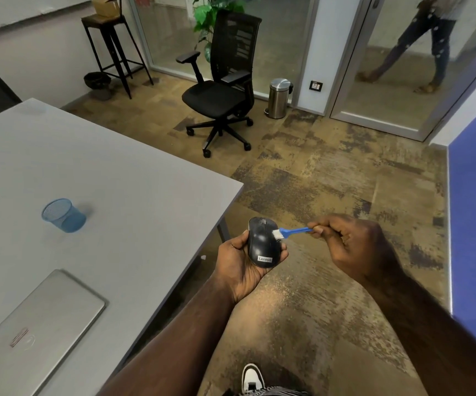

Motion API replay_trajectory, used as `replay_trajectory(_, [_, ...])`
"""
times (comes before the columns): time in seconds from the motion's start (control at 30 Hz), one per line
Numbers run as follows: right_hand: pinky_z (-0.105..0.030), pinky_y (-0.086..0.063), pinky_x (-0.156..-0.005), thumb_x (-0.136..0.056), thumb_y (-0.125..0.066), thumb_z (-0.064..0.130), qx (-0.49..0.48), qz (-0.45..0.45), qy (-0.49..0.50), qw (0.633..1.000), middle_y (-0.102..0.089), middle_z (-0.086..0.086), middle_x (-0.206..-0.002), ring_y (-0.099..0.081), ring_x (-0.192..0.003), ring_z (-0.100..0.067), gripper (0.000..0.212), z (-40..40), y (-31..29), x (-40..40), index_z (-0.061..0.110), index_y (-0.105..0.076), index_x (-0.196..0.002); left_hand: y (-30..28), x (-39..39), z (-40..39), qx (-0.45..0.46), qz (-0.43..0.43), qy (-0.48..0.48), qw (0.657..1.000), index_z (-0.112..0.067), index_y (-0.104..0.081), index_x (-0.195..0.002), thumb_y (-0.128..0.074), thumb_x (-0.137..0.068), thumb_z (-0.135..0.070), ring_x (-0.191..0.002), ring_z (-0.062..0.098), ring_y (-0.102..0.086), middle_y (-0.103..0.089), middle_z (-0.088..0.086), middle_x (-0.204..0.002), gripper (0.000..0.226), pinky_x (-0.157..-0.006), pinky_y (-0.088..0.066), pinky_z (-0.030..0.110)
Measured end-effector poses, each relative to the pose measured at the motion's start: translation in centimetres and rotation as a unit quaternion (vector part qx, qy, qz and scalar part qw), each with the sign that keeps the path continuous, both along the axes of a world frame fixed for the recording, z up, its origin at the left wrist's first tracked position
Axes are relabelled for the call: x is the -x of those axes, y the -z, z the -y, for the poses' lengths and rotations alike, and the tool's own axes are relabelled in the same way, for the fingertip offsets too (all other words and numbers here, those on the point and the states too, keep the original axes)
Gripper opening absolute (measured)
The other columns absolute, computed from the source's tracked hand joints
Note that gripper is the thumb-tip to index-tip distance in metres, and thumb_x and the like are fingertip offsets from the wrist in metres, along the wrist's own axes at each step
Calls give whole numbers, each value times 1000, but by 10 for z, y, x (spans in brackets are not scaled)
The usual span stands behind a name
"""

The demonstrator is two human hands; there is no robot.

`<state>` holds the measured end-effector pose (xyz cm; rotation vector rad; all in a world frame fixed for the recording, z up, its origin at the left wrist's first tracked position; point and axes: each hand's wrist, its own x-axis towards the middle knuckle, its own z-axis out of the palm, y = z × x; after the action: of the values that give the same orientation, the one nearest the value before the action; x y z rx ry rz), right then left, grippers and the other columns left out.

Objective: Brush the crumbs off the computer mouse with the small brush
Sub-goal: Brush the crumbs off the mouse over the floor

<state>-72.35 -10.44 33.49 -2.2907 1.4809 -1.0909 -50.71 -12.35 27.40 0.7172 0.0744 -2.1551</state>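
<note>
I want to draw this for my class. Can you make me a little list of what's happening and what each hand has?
left hand: cradles the black Lenovo mouse, off the table, over the floor
right hand: pinches the small blue brush by its handle
brush bristles: white, touching the mouse's right side
grey table: holds a blue mesh cup and a closed silver laptop
behind: black office chair, steel bin

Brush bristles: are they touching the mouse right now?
Touching. The head view shows the white bristles of the small brush pressed against the right side of the mouse, with no gap visible between them.
</note>
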Motion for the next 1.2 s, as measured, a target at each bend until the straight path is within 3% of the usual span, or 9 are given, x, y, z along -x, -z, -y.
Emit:
replay_trajectory(0.1, [-21, -55, -56, -85, -66, 6, -17, -16, -60, 998, -76, 4, -81, -68, -67, -3, 13, -3, -2, 2, 9, -76, -91, 1, -1, 1, -1, 1, -14, 1000, 5, -53, -127, -35, -98, -28, -103, 42, -60, -57, 31, -126, 47, -82, -53, 57])
replay_trajectory(0.23, [-33, -59, -57, -86, -68, -4, -11, -11, -41, 999, -76, 1, -82, -72, -71, -9, 15, 0, -2, 8, 6, -76, -92, 2, 0, 0, 9, 18, -9, 1000, 2, -56, -125, -35, -100, -28, -103, 38, -63, -62, 27, -123, 45, -84, -51, 58])
replay_trajectory(0.43, [-31, -56, -59, -89, -64, 4, -20, 2, -53, 998, -75, 4, -84, -71, -72, -9, 14, -3, -1, -8, 7, -76, -94, 2, 4, 1, 29, 70, 32, 997, 2, -54, -129, -35, -99, -31, -103, 40, -61, -57, 28, -129, 49, -84, -55, 51])
replay_trajectory(0.63, [-28, -60, -62, -93, -61, 6, -21, 40, 77, 996, -76, 4, -87, -73, -75, -9, 21, 12, 0, -11, 15, -74, -106, 7, 6, -2, 47, 106, 65, 991, 1, -58, -128, -45, -93, -28, -100, 41, -63, -61, 26, -122, 47, -84, -54, 49])
replay_trajectory(0.77, [-35, -62, -60, -93, -62, 9, -43, 29, 29, 998, -75, 4, -84, -73, -72, -9, 17, 13, -1, -15, 16, -75, -103, 9, 5, -3, 57, 126, 65, 988, 2, -63, -122, -48, -89, -28, -100, 41, -63, -63, 27, -118, 47, -82, -55, 47])
replay_trajectory(0.9, [-20, -52, -53, -93, -63, 10, -31, 18, 115, 993, -77, 3, -83, -65, -63, -6, 18, 20, -4, -10, 19, -76, -103, 10, 5, -4, 65, 127, 68, 987, 1, -69, -113, -51, -85, -26, -99, 40, -65, -65, 26, -115, 43, -81, -56, 46])
replay_trajectory(1.03, [-24, -58, -59, -92, -63, 8, -42, 21, 11, 999, -74, 8, -80, -71, -71, -2, 17, 14, -8, -14, 18, -75, -99, 10, 6, -3, 66, 126, 64, 988, -1, -74, -104, -46, -89, -27, -97, 39, -66, -67, 25, -110, 41, -81, -56, 45])
replay_trajectory(1.2, [-30, -58, -59, -93, -63, 10, -41, 22, 111, 993, -76, 3, -83, -69, -69, -9, 18, 20, -7, -9, 20, -75, -101, 8, 7, -6, 64, 125, 65, 988, 0, -71, -111, -48, -87, -26, -96, 39, -66, -66, 25, -113, 42, -82, -56, 46])
